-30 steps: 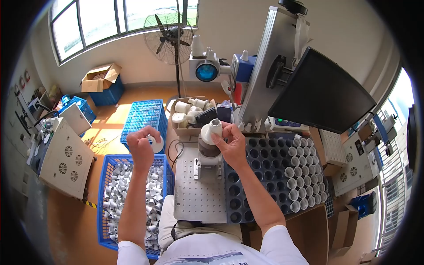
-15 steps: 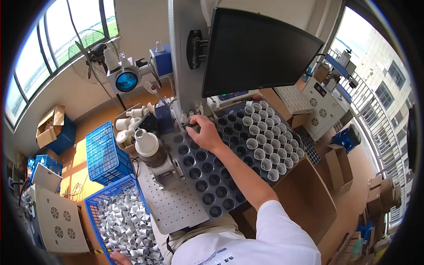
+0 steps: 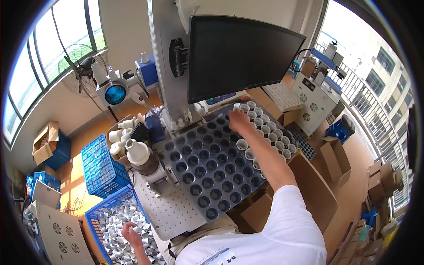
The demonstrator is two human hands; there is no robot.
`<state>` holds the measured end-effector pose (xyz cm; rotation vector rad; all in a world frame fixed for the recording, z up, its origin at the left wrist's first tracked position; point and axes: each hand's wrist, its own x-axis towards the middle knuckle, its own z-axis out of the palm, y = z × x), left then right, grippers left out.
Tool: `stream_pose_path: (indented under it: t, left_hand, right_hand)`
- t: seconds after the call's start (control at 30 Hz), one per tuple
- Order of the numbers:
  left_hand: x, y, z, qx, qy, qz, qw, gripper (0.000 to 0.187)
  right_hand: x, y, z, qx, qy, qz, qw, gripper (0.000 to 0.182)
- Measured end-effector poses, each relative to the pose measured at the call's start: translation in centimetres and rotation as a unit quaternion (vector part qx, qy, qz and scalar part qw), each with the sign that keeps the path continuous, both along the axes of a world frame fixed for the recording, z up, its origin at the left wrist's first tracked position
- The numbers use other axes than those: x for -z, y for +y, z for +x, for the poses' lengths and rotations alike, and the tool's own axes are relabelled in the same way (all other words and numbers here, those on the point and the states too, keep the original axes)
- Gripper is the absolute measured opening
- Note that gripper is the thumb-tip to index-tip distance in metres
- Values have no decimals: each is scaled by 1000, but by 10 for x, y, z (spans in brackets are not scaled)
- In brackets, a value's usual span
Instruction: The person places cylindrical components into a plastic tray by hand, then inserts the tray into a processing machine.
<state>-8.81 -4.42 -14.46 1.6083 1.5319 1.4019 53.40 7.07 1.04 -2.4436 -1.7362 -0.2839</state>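
My right hand (image 3: pixel 239 121) is over the far part of the dark tray (image 3: pixel 207 155), beside the white cups (image 3: pixel 265 118) that fill the tray's right side. Its fingers are closed near a cup at the back row; whether they grip one is hidden. At the lower left, my left hand (image 3: pixel 131 234) hovers above the blue basket (image 3: pixel 93 221) of loose white-grey cups (image 3: pixel 118 221). Its fingers look curled, and anything between them is too small to make out. Rows of round holes without cups show across the tray's left and middle.
A machine with a white conical head (image 3: pixel 138 152) stands on a perforated metal plate (image 3: pixel 165 207) left of the tray. Behind the tray rise a metal column (image 3: pixel 165 57) and a black monitor (image 3: pixel 243 57). A cardboard box (image 3: pixel 309 190) sits to the right.
My right hand has moved right, from beside the column to the cups at the tray's back. My left hand has risen further into view over the basket. The camera view has shifted.
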Motion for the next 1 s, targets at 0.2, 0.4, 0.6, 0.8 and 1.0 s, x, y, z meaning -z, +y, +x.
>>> stream_pose_path:
  t: [0.2, 0.4, 0.6, 0.8, 1.0]
  left_hand:
    - [-15, -8, 100, 184, 20, -46, 982, 23]
    - [2, -22, 115, 168, 6, -52, 984, 24]
    - [-8, -24, 113, 141, 59, -78, 985, 26]
    - [-14, -26, 116, 130, 39, -69, 988, 28]
    - [-15, -26, 118, 118, 28, -79, 990, 29]
  right_hand:
    - [3, 5, -121, -133, 425, 104, 889, 38]
    - [64, 17, -195, -138, 477, 268, 826, 33]
    - [73, 17, -193, -169, 510, 275, 798, 35]
    - [78, 19, -191, -172, 523, 259, 793, 37]
    - [78, 19, -189, -173, 528, 255, 791, 37]
